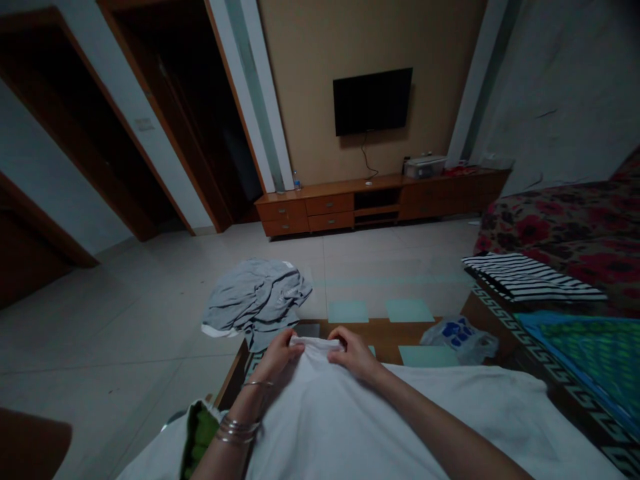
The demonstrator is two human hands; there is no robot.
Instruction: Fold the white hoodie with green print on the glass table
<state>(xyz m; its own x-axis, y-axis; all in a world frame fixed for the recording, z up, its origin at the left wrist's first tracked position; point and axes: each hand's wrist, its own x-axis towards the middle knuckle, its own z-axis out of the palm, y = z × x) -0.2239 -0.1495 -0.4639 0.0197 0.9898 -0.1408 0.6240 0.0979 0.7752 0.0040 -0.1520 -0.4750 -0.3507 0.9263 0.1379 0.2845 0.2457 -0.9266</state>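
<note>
A white cloth (330,413), perhaps a garment, spreads over the table in front of me and runs off the bottom of the view. My left hand (283,353), with several bangles at the wrist, pinches its far edge. A short way to the right, my right hand (353,353) grips the same edge between thumb and fingers. Between the two hands the edge is lifted and drawn fairly straight. Beyond my left hand, a crumpled grey garment (257,293) hangs partly over the table's corner. Whether the cloth is a shirt or a sheet I cannot tell.
A plastic bag (460,339) with blue print lies on the wooden table (385,330) with glass panels. To the right are a striped folded cloth (530,277), a blue-green cloth (590,357) and a floral sofa (565,227). A TV cabinet (330,212) stands against the far wall.
</note>
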